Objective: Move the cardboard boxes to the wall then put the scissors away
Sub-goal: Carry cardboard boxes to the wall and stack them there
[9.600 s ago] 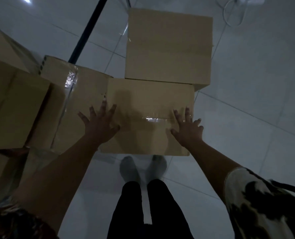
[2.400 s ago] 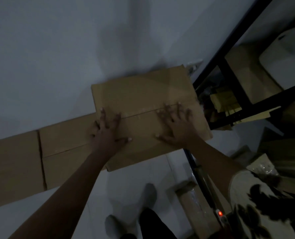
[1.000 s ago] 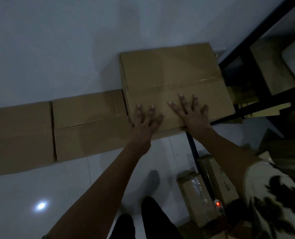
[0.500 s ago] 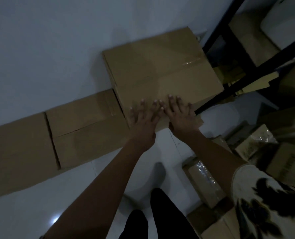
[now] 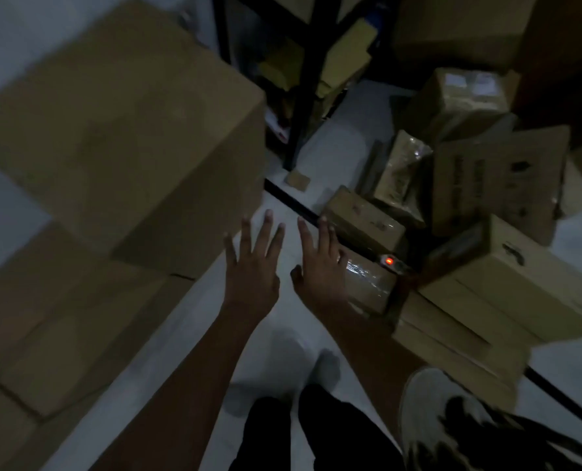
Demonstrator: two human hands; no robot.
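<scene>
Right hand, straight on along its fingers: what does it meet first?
Probably the rack's black bottom rail, lying on the floor just ahead of the right hand. Past it is a small cardboard scrap. Depth is unclear, so the hand may pass above both.

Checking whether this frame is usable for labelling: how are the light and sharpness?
Head view: dim overall; motion blur smears the large cardboard box; the left hand and right hand look sharper; a small red light is the one bright spot.
</scene>
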